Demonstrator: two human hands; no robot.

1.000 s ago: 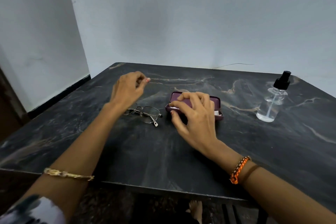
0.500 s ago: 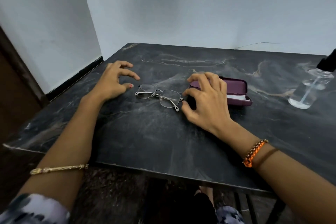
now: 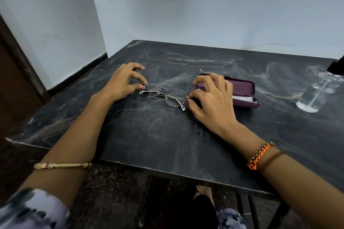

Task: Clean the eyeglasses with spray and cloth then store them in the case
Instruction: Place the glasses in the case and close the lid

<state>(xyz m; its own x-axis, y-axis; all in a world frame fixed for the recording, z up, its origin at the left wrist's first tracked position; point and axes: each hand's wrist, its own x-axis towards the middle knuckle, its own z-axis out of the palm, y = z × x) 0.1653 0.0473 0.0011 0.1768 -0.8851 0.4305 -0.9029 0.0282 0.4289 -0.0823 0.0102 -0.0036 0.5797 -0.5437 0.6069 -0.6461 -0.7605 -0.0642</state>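
Thin metal eyeglasses [image 3: 163,94] lie folded on the dark marble table [image 3: 167,135], lenses facing me. My left hand [image 3: 121,83] pinches the frame's left corner between thumb and forefinger. My right hand [image 3: 212,102] hovers with curled, spread fingers, its thumb tip touching the frame's right hinge. Just behind the right hand lies the purple glasses case [image 3: 242,87], open, with a white cloth [image 3: 242,98] inside. A clear spray bottle [image 3: 314,95] with a black cap stands at the far right, partly cut off by the frame edge.
The table sits in a corner, with white walls at the back and left. Its front edge runs close to my forearms. Below it I see my knees and a bare foot [image 3: 202,191].
My head has turned left, so everything has shifted right in view. My right hand left the case and came to the glasses' right end. My left hand closed in on their left corner.
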